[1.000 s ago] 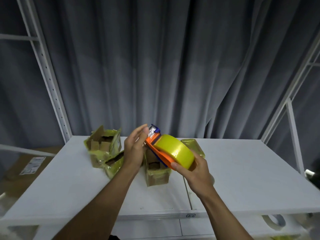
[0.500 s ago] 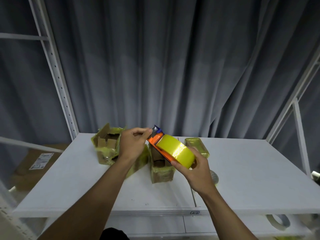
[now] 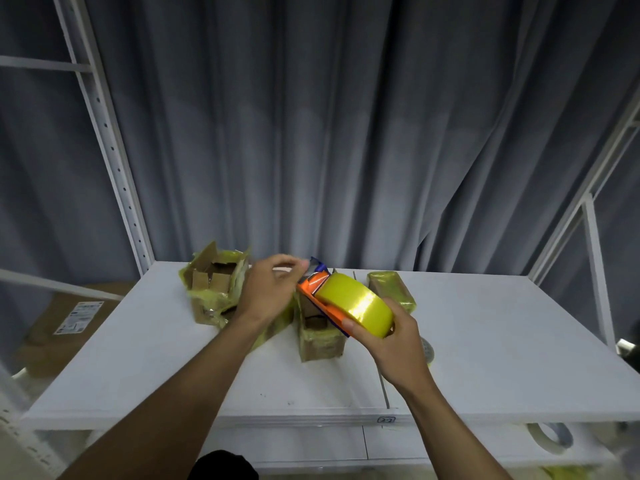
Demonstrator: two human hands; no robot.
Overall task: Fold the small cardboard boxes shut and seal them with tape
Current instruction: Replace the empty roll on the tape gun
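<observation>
Since one second ago the left hand has gone from an open palm beside the tape dispenser to curled fingers at its front tip. The right hand and the dispenser have kept their pose.

A grey pleated curtain fills the upper frame. Below it a white surface spans the lower half, flanked by a perforated white upright at left and a plain white post at right. A large labelled carton sits lower, at the left edge.

Four small cardboard boxes stand at the centre rear of the surface:
- The open box at left has raised flaps and yellow tape on its sides.
- The second box is largely hidden behind the left forearm.
- The middle box is open-topped and lies directly under the dispenser.
- The taped box at right is closed and wrapped in yellow.

The orange dispenser is held tilted in the air above the middle box, its blue-and-metal tip pointing to the upper left. The right hand grips its yellow tape roll, thumb on the near side and fingers behind. The left fingertips meet at the tip but are motion-blurred, so it cannot be told whether they pinch the tape end. A spare roll lies on the shelf beneath, lower right.
</observation>
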